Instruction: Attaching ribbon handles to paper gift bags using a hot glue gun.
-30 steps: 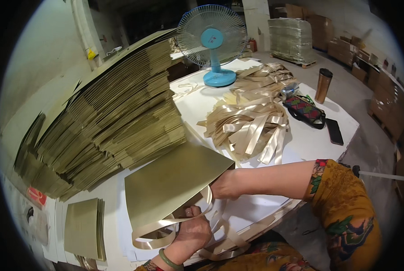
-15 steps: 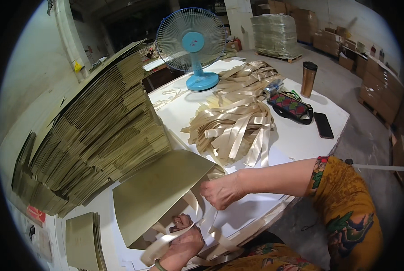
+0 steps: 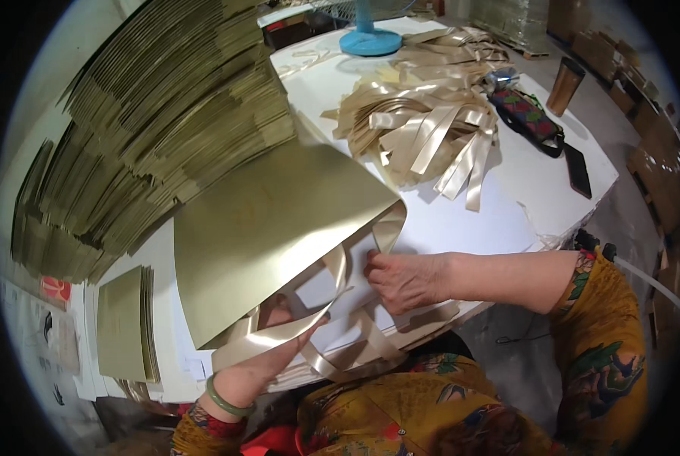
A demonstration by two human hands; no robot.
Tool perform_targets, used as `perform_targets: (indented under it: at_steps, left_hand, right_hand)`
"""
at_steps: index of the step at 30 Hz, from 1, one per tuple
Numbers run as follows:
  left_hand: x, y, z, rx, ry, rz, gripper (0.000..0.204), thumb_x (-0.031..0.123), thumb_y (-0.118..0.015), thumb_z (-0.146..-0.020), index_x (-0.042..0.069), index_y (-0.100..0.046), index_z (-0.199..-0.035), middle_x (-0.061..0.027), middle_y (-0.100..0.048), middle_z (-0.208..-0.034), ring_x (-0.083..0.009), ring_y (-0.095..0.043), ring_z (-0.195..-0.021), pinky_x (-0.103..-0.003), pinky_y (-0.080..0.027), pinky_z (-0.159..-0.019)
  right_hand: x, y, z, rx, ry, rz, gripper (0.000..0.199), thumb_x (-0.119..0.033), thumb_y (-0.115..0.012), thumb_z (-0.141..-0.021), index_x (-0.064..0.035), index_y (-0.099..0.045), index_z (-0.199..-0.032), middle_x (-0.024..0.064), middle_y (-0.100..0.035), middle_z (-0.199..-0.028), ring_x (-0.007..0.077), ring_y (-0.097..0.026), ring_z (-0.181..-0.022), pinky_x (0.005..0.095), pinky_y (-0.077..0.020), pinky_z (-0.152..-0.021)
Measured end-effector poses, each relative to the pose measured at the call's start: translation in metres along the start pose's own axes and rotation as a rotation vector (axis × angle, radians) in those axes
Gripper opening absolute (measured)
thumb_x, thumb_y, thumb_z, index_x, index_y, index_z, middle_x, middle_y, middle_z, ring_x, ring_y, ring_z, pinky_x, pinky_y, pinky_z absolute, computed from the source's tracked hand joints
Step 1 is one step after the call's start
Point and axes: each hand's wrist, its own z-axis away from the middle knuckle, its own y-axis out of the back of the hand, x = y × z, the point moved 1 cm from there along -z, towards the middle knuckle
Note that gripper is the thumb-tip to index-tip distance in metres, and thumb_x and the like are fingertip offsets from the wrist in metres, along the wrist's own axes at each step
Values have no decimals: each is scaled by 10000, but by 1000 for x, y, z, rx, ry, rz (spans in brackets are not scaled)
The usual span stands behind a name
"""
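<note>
A stiff, smooth gold panel (image 3: pixel 279 220) with a soft metallic sheen lies just beyond both hands, its near edge slanting from above the left hand (image 3: pixel 268 349) up toward the right hand (image 3: pixel 408 281). The left hand reaches under that edge, its fingers partly covered by a wide, glossy satin ribbon (image 3: pixel 237 351) that curls over them in an open loop; I cannot tell whether they grip anything. A rounded green bangle (image 3: pixel 222 403) circles the left wrist. The right hand has its fingers bent inward, and a short satin strip (image 3: pixel 388 228) hangs from the panel's edge down to the fingertips, though whether they pinch it I cannot tell. Beyond the right hand spreads a loose heap of shiny beige ribbons (image 3: pixel 423 129), with flat, ragged ends. Left of the left hand stands a thin stack of gold pieces (image 3: pixel 120 323); farther beyond it rises a tall, thin-layered, ridged pile of folded gold sheets (image 3: pixel 173 114).
</note>
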Motion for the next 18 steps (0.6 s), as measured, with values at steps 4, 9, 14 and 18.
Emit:
perform_targets:
  at_steps: [4,9,14,18]
  left_hand:
    - [-25,8,20,-167,-128,-293,484,586,-639,-842,142,-705,-1026,-102,-649,-901,-286,-615,-824,-422,-501,-737]
    - [-59,-20,52,-108,-145,-311,266,276,-671,-792,217,-688,-1051,-54,-642,-884,-246,-618,-807,-393,-497,-753]
    - [-63,-17,51,-122,-223,-546,281,273,-677,-764,203,-686,-1036,-60,-643,-884,-251,-627,-790,-375,-511,-721]
    - [-62,3,48,-10,-91,-417,221,255,-674,-758,143,-705,-946,-85,-663,-875,-258,-644,-792,-400,-523,-727]
  right_hand:
    - [-1,-1,-1,-56,7,-33,144,-186,-614,-722,-102,-693,-635,31,-638,-741,230,-551,-837,360,-373,-839]
    - [-5,5,-4,-120,64,27,136,-201,-606,-699,-107,-662,-619,12,-584,-715,220,-519,-830,366,-388,-869]
    - [-5,9,-3,-93,39,31,139,-216,-597,-667,-103,-635,-594,7,-562,-728,222,-509,-837,387,-399,-920]
    - [-5,6,-4,-86,9,13,139,-220,-595,-659,-106,-657,-607,12,-573,-745,228,-515,-863,398,-400,-933]
